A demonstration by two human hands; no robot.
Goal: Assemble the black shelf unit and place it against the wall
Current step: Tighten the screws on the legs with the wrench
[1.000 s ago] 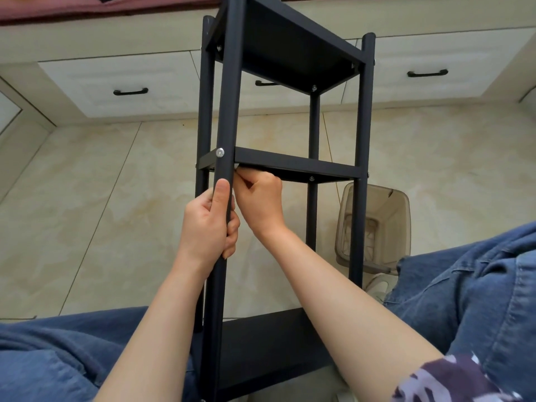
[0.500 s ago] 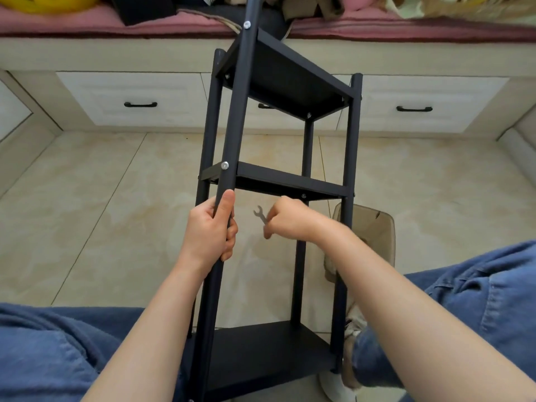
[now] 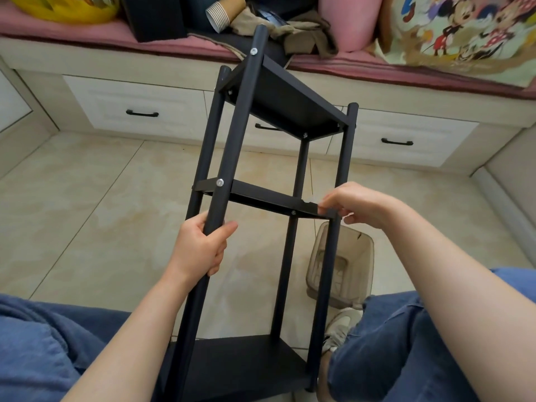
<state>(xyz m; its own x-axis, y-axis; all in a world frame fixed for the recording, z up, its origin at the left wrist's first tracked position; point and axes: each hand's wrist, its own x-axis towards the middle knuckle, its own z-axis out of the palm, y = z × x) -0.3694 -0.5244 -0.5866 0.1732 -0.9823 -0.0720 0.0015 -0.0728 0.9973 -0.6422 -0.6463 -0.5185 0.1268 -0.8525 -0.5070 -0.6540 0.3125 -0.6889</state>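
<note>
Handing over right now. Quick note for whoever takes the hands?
Left hand: grips the near-left post of the black metal three-shelf unit.
Right hand: fingers curled at the middle shelf's right corner; whether they pinch anything is too blurred to tell.
Unit stands on the beige tiled floor between the person's knees.
Done: all three shelves sit on four posts.
Left: probably tighten that corner, then set the unit against a wall.

right hand (image 3: 358, 206): grip blurred | shelf unit (image 3: 284, 103): bottom cut off | bin (image 3: 353, 265): partly hidden
</note>
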